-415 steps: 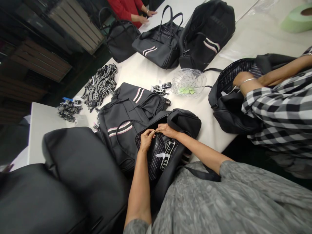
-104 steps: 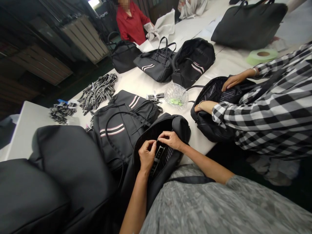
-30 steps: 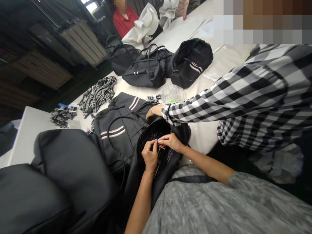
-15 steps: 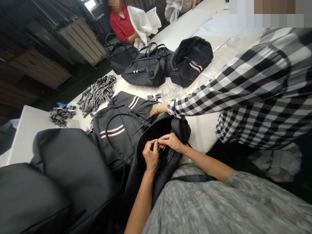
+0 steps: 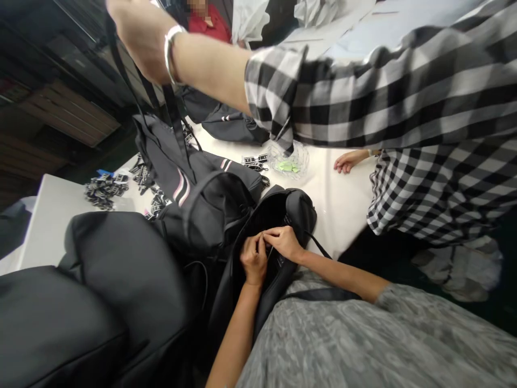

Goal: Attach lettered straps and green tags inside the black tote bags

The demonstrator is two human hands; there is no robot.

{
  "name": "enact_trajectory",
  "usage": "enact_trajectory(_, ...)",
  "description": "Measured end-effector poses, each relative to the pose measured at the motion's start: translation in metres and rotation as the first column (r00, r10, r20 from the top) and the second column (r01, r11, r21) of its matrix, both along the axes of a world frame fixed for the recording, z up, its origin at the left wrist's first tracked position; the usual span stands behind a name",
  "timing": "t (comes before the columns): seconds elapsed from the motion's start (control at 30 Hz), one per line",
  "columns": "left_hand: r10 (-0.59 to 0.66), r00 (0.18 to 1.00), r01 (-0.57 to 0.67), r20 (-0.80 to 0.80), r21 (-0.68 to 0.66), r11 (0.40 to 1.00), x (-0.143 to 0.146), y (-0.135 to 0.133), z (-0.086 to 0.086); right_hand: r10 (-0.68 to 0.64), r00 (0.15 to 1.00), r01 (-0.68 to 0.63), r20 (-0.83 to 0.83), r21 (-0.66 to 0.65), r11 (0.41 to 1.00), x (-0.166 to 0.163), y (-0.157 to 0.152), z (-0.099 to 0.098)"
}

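An opened black bag [image 5: 236, 280] leans against my body, its dark lining facing up. Over its mouth, my left hand [image 5: 254, 260] is closed in a pinch, thumb against fingers. My right hand [image 5: 285, 241] pinches right beside it, fingertips meeting those of the left. Whatever lies between the fingertips is too small to make out. Just past my bag, a co-worker's raised hand [image 5: 141, 40] grips the straps of another black bag [image 5: 161, 151] with a pink, white and black stripe.
Large black bags [image 5: 125, 269] crowd the left side. Printed straps [image 5: 105, 189] lie in heaps on the white table [image 5: 44, 226]. A clear plastic bag with green pieces [image 5: 288, 161] sits mid-table. The co-worker's checked sleeve [image 5: 363, 91] spans the upper right; another person in red [image 5: 216, 24] stands beyond.
The co-worker's arm has swung up and left, lifting a striped bag by its straps. My hands stay pinched together at almost the same spot.
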State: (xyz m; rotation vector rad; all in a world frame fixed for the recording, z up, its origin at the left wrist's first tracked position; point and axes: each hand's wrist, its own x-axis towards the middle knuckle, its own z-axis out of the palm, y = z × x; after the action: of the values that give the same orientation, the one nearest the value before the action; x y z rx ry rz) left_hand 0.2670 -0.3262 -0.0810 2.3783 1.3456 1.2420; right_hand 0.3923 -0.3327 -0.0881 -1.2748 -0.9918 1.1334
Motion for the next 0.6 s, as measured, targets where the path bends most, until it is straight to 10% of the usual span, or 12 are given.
enact_trajectory(0.4,0.103,0.99,-0.086,0.1,-0.158,0.984,0.007,-0.009,0.01,0.075,0.995,-0.078,0.066,0.052,0.996,0.009,-0.01,0.003)
enact_trajectory(0.6,-0.03,0.986,0.074,0.163,-0.267,0.961,-0.003,-0.004,0.018,0.118,0.993,-0.116,-0.022,0.083,0.99,0.013,-0.009,0.004)
